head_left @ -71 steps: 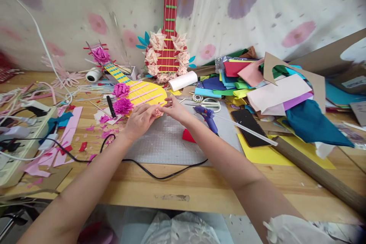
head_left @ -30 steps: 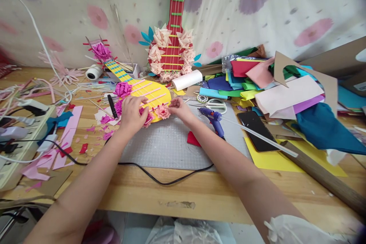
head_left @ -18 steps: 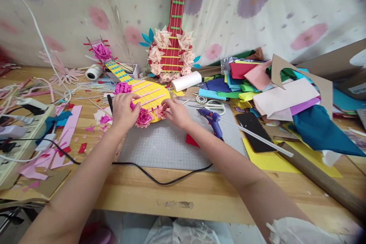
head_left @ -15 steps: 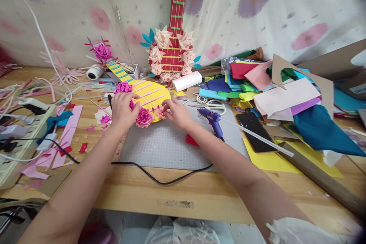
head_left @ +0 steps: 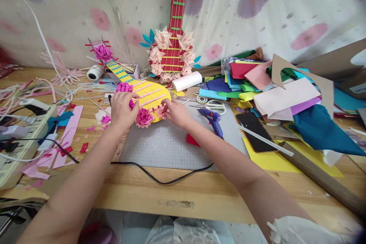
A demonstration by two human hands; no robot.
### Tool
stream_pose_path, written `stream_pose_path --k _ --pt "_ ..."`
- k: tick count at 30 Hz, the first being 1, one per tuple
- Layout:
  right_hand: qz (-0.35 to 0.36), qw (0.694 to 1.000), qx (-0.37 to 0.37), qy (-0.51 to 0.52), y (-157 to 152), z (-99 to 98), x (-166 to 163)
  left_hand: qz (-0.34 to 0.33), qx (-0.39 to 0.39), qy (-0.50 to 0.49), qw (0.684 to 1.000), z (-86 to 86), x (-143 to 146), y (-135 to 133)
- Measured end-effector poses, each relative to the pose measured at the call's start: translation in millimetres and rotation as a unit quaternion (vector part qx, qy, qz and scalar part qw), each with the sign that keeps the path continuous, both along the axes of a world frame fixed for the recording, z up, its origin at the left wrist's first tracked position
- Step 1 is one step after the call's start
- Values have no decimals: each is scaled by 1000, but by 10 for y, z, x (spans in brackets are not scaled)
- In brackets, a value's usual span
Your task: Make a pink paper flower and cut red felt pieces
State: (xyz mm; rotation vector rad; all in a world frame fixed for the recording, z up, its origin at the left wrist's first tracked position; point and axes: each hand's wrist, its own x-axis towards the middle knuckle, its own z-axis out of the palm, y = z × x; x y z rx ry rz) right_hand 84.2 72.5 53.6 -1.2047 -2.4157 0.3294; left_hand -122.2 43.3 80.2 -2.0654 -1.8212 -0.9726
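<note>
The yellow paper guitar point(head_left: 156, 88) lies aslant on the wooden table point(head_left: 137, 198), its neck pointing up and to the left and its rounded end over the upper left part of the grey cutting mat point(head_left: 160, 148). From my distant post I see two bare hands at its lower edge. The left hand point(head_left: 123, 109) bends over a magenta flower, mostly covered by the palm, with the thumb a little apart from the curled fingers; I cannot tell whether they grip it. The right hand point(head_left: 175, 112) reaches the guitar's rounded end, its thumb and forefinger drawn narrow beside the coral flower point(head_left: 160, 112); I cannot tell whether they pinch it. Between the hands I note a larger pink flower point(head_left: 144, 117) on the rim, and above the left hand a magenta rose point(head_left: 124, 87). To the right of the right hand stands the blue glue gun point(head_left: 211, 119), a clear glue stick point(head_left: 251, 135) projecting from its rear above the black phone point(head_left: 251, 126). I find the white-handled scissors point(head_left: 217, 106) just behind the gun and a red piece point(head_left: 192, 140) partly hidden by the right forearm. Behind, the red guitar point(head_left: 171, 56), ringed with pale flowers, leans upright near a white roll point(head_left: 187, 81).
</note>
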Motion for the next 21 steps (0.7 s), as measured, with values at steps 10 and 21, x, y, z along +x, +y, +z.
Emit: stream_pose_path --k 10,21 --pt "-7 999 4 -34 7 37 -28 -7 -10 -8 1000 15 4 -15" --pt "-63 988 -35 133 16 51 96 -9 -34 -12 999 29 40 -22"
